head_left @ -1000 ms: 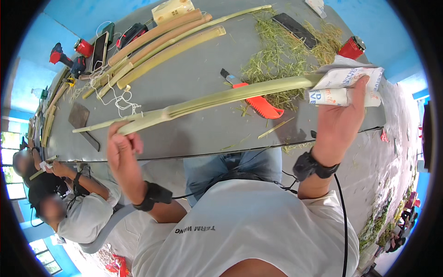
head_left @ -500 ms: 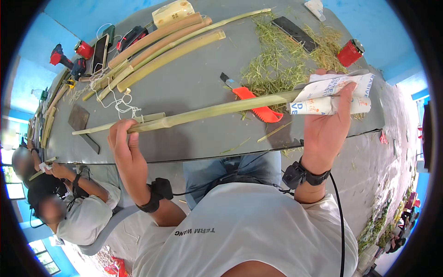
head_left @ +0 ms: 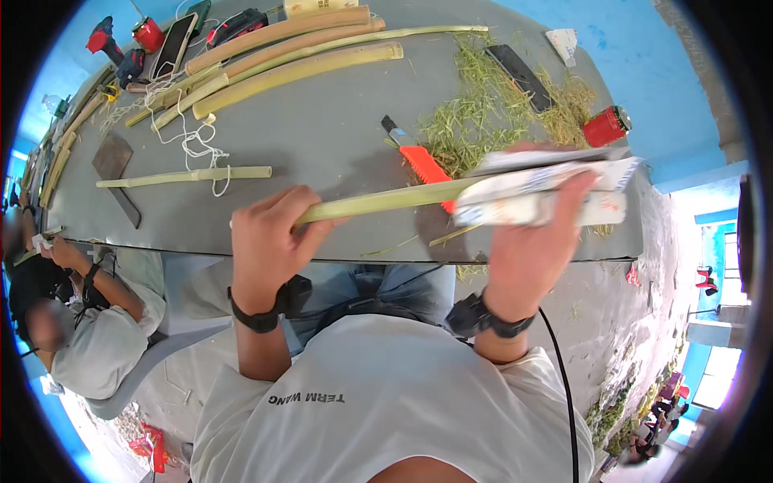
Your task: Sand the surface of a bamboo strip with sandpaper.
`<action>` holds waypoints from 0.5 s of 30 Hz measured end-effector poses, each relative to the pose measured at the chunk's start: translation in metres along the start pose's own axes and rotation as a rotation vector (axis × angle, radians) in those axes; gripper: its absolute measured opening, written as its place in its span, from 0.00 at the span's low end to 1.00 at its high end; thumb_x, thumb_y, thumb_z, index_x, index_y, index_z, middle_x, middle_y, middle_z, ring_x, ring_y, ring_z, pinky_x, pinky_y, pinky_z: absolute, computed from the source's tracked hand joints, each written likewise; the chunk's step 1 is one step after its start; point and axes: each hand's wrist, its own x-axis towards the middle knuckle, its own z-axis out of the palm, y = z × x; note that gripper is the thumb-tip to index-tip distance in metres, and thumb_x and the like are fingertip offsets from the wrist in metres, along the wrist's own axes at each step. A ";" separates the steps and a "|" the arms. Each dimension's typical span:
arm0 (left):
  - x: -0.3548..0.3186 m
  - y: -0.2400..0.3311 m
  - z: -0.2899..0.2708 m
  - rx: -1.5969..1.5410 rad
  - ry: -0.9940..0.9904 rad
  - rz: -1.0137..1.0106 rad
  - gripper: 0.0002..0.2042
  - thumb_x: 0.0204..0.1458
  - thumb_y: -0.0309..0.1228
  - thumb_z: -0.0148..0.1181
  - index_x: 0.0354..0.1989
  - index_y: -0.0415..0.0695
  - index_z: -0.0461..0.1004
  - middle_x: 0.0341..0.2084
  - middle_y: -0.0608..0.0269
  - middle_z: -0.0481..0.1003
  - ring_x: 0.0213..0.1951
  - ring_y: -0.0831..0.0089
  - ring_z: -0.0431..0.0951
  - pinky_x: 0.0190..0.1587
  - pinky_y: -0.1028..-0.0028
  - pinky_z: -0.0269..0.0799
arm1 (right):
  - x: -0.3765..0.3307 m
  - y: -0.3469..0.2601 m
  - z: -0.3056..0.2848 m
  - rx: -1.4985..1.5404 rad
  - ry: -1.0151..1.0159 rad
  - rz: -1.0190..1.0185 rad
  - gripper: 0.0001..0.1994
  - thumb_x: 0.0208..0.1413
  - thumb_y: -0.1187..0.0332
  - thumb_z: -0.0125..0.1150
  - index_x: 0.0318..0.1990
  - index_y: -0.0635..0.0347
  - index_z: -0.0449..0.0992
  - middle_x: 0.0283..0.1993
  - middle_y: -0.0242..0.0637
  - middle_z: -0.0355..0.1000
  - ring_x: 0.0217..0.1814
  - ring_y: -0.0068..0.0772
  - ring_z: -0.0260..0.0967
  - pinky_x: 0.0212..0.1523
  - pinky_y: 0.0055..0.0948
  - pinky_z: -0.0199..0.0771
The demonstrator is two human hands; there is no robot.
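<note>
My left hand [head_left: 276,233] is closed round a slender green bamboo stick [head_left: 390,200], held just above the table's near edge. On the stick's right part sits a folded sheet of sandpaper [head_left: 539,201] with a white printed back and a grey side. My right hand [head_left: 531,262] grips this sheet from below, thumb across the front; its other fingers are mostly hidden behind it. Some motion blur covers the sheet and right hand. Beyond the stick lies a cutter knife [head_left: 425,167] with an orange-red handle, partly hidden by the stick and sheet.
Green shavings [head_left: 483,113] surround a dark phone [head_left: 519,76], with a red can [head_left: 605,126] on the right. Bamboo lengths [head_left: 298,80] lie at the back left. A cleaver [head_left: 113,157] lies under a short bamboo piece [head_left: 185,177]. Another person [head_left: 97,346] sits at left.
My left hand has shifted right along the stick, its grip now fuller. My right hand and the sandpaper have moved left. The short bamboo piece at left now shows apart from the held stick.
</note>
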 end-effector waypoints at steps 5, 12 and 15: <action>-0.008 -0.018 -0.023 -0.062 -0.018 -0.035 0.09 0.47 0.24 0.71 0.26 0.37 0.73 0.16 0.62 0.69 0.16 0.74 0.66 0.21 0.76 0.61 | -0.003 0.009 -0.008 -0.292 -0.011 -0.389 0.18 0.70 0.58 0.51 0.56 0.64 0.66 0.49 0.43 0.72 0.51 0.38 0.69 0.62 0.39 0.67; -0.003 -0.005 -0.030 -0.152 -0.179 -0.025 0.13 0.47 0.34 0.72 0.24 0.39 0.74 0.12 0.63 0.65 0.15 0.74 0.63 0.20 0.75 0.56 | -0.011 0.001 0.012 0.785 -0.398 -0.126 0.23 0.68 0.56 0.55 0.61 0.61 0.64 0.53 0.38 0.69 0.54 0.41 0.68 0.57 0.43 0.69; -0.005 -0.002 -0.041 -0.150 -0.191 -0.099 0.16 0.48 0.37 0.71 0.23 0.39 0.72 0.12 0.58 0.63 0.15 0.68 0.62 0.20 0.71 0.56 | -0.011 0.005 -0.012 -0.325 -0.092 -0.299 0.30 0.57 0.65 0.62 0.66 0.64 0.62 0.60 0.49 0.68 0.57 0.53 0.67 0.61 0.46 0.64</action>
